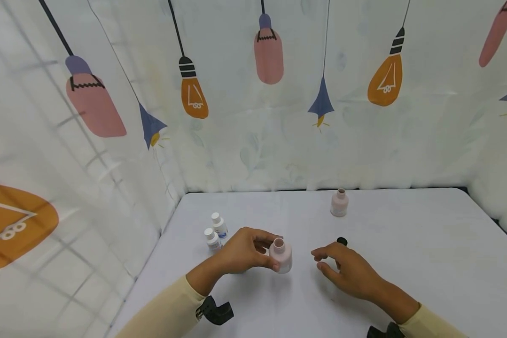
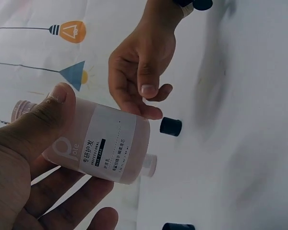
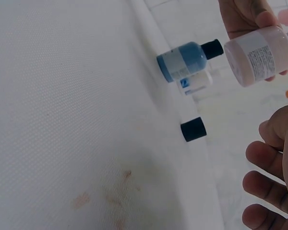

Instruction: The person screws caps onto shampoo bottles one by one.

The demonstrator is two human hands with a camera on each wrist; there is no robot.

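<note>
My left hand grips an uncapped pale pink bottle above the white table, thumb on one side and fingers on the other. In the left wrist view, its printed label reads "hair care" and the bare neck points away to the left. My right hand hovers to the right of this bottle, fingers loosely bent and holding nothing. Just beyond that hand a black cap sits on the table. A blue bottle with a black cap stands near my left hand, mostly hidden by it in the head view.
Another uncapped pink bottle stands towards the table's back edge. Two small white bottles stand at the left, beyond my left forearm. A patterned curtain hangs behind the table and along its left side.
</note>
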